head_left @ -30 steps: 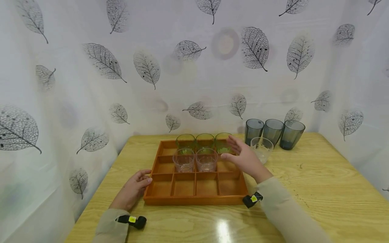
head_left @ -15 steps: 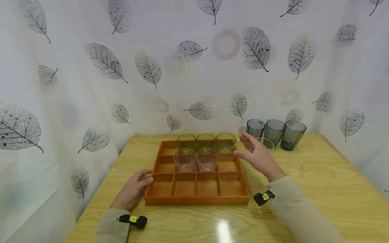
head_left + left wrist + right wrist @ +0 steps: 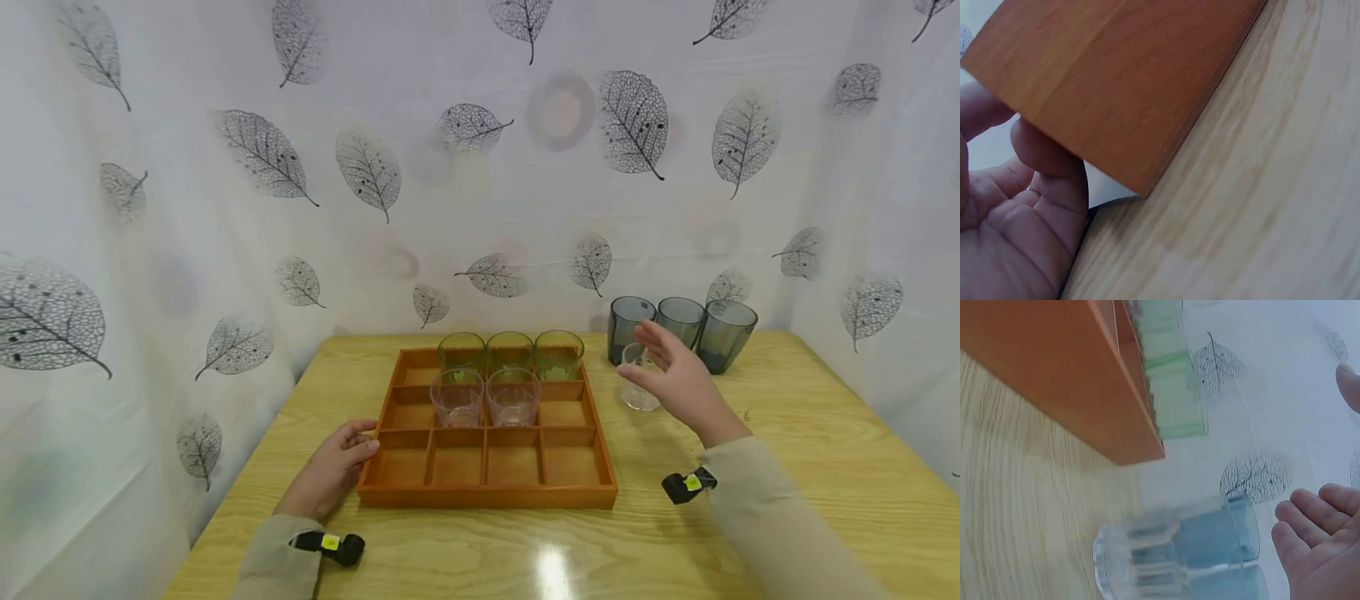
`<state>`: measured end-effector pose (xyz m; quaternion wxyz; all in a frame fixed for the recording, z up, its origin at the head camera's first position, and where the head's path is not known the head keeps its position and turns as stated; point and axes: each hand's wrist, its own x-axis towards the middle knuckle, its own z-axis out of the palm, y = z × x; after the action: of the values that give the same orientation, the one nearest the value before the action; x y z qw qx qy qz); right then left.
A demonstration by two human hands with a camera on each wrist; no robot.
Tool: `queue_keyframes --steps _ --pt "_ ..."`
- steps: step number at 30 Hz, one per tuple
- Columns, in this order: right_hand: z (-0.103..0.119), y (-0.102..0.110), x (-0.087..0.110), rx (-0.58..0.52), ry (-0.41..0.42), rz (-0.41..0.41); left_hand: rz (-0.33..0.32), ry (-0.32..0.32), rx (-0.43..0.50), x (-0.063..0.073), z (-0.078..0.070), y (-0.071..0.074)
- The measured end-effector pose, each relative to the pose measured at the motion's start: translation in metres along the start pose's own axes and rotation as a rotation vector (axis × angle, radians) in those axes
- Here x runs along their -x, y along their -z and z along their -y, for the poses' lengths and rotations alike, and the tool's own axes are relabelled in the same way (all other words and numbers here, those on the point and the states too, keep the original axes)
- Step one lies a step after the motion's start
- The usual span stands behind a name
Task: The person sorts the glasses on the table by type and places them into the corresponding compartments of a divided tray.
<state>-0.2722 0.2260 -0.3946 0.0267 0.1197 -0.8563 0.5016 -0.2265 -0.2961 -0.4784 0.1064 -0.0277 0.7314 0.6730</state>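
Note:
My left hand (image 3: pixel 327 468) rests with its thumb and fingers against the left side of a wooden divided tray (image 3: pixel 487 497); the left wrist view shows the fingers partly hidden behind the tray's corner (image 3: pixel 1122 125). My right hand (image 3: pixel 678 387), fingers extended and thumb apart, hovers at a clear glass (image 3: pixel 639 398) standing on the table right of the tray. In the right wrist view that clear glass (image 3: pixel 1113 562) appears apart from the fingers. Two clear glasses (image 3: pixel 457 404) stand in the tray's middle row, and three green glasses (image 3: pixel 558 358) in its back row.
Three grey-blue glasses (image 3: pixel 729 337) stand at the back right of the wooden table (image 3: pixel 825 433), behind the clear glass. A white curtain with a leaf print (image 3: pixel 420 192) hangs behind and beside the table.
My right hand has moved right, away from above the tray to the clear glass on the table. My left hand and the tray stay in place.

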Motion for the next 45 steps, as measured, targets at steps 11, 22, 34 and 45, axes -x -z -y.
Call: queue_keyframes --steps 11,22,34,45 --pt "-0.022 0.025 0.005 0.106 -0.016 -0.064 0.005 -0.003 -0.003 0.001 0.0 0.0" --pt "-0.052 0.028 0.004 0.064 -0.07 -0.065 0.011 -0.01 -0.007 0.001 0.001 0.0" --pt "-0.073 0.016 -0.009 0.043 -0.09 -0.006 0.001 -0.008 -0.007 0.0 0.002 -0.001" --pt "-0.071 0.007 -0.021 -0.041 -0.107 0.006 0.0 -0.001 -0.001 0.001 0.0 -0.001"
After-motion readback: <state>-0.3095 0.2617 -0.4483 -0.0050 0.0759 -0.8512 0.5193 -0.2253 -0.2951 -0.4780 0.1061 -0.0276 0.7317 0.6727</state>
